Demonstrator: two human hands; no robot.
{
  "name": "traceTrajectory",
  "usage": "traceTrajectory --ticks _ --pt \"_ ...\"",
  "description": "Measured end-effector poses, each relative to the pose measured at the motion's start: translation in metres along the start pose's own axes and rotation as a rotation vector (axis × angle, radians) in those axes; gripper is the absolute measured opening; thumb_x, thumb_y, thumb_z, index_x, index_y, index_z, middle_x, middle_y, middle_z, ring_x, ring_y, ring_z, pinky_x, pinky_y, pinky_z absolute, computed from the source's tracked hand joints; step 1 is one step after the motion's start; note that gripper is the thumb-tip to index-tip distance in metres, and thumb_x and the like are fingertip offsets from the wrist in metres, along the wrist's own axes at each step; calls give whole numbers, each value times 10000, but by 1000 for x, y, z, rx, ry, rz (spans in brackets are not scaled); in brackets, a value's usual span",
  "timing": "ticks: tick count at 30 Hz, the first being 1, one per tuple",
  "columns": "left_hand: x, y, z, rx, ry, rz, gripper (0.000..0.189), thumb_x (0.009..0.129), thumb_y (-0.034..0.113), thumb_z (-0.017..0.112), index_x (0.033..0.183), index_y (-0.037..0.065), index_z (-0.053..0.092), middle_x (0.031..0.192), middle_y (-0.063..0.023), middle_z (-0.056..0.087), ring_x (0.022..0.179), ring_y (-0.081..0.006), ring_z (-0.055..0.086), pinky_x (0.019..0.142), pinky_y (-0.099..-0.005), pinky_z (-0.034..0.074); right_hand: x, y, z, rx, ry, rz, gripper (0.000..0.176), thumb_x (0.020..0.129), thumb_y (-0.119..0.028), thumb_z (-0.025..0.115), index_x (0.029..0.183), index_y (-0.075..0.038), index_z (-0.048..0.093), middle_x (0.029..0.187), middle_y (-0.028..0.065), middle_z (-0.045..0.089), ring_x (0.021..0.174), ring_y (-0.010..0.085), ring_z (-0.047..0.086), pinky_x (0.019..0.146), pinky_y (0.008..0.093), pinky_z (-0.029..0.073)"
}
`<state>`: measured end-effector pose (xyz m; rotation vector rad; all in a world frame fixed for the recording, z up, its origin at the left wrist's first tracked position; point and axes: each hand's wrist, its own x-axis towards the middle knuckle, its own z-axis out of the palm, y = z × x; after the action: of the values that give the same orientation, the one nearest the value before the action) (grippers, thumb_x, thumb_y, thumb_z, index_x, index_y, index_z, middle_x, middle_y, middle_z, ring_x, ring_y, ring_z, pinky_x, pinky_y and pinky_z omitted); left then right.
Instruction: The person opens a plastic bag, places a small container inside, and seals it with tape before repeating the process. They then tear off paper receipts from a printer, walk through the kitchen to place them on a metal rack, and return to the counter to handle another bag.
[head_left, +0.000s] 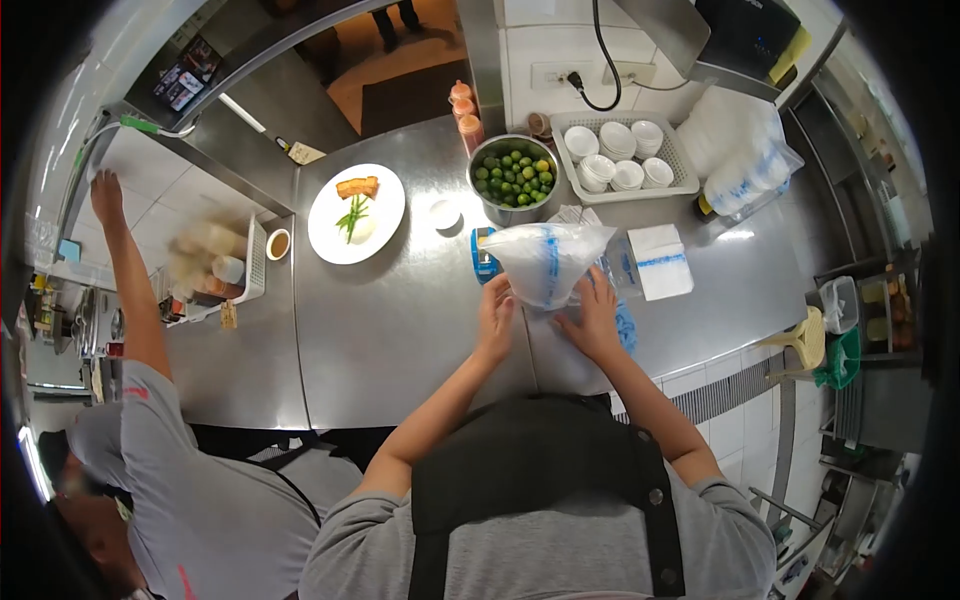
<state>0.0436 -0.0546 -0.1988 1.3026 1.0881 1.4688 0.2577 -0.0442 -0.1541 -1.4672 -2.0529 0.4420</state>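
A translucent white plastic bag with blue print [548, 265] puffs up over the steel counter in front of me. My left hand [494, 318] is at its lower left edge, fingers bent up against the plastic. On the other side, my right hand [594, 318] has its fingers along the lower right edge and its thumb apart, near the bag's bottom. The bag partly hides the fingertips and whatever lies behind it. A blue object [485, 255] is close by on the left. To the right lies a folded white packet with a blue stripe [660, 262].
A bowl of green citrus fruits [515, 172], a basket of small white cups [628, 155] and several sauce bottles [467, 120] stand behind. A white plate with food [356, 214] and a small white cup [445, 214] are left. At far left, a co-worker's arm [143, 300] reaches forward.
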Motion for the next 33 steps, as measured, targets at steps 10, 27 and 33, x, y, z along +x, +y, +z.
traceTrajectory --ticks 10,27,33 --pt "-47 33 -37 118 46 -196 386 1083 330 439 1235 3 577 1003 -117 696 954 -193 674 881 -331 514 -77 79 -12 -210 175 62 168 794 -199 794 912 -106 719 1409 68 540 1412 361 366 1151 600 180" --pt "-50 51 -26 158 41 -195 250 1061 152 491 986 -28 646 860 -91 694 809 -146 641 765 -287 500 2 177 -25 -300 519 648 382 819 -336 777 1144 -154 694 1390 94 514 1310 337 421 1091 568 288" --pt "-54 50 -24 241 17 -220 251 1065 143 486 958 -22 642 850 -84 693 798 -140 628 765 -280 487 -21 183 -20 -141 646 419 137 823 -177 760 948 -151 713 1342 83 540 1241 335 448 1072 518 316"
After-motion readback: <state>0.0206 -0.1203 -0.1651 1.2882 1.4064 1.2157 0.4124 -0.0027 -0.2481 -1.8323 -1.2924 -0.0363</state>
